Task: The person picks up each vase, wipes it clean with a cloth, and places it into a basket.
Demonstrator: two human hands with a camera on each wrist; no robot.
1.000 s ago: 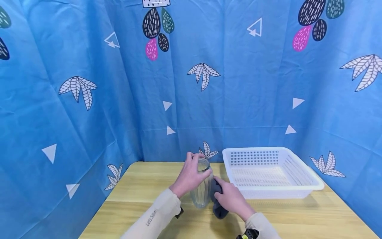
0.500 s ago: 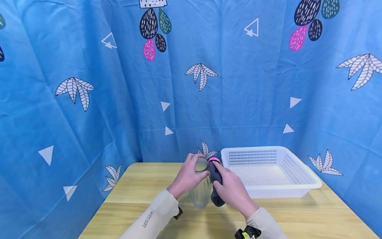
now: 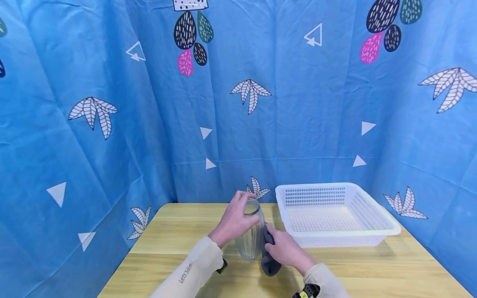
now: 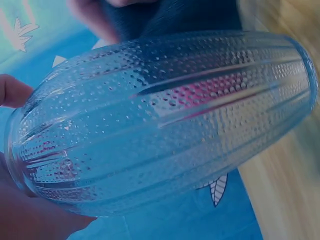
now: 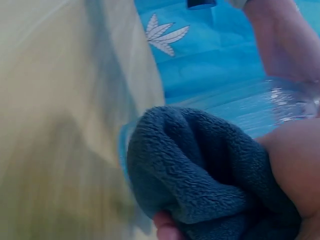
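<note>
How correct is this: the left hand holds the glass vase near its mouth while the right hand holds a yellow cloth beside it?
The colour is wrong: the right wrist view shows a dark cloth. The left hand does hold the glass vase near its mouth, and the right hand holds the cloth beside it.

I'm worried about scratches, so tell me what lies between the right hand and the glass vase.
A dark cloth lies between the right hand and the glass vase, as the head view shows.
</note>
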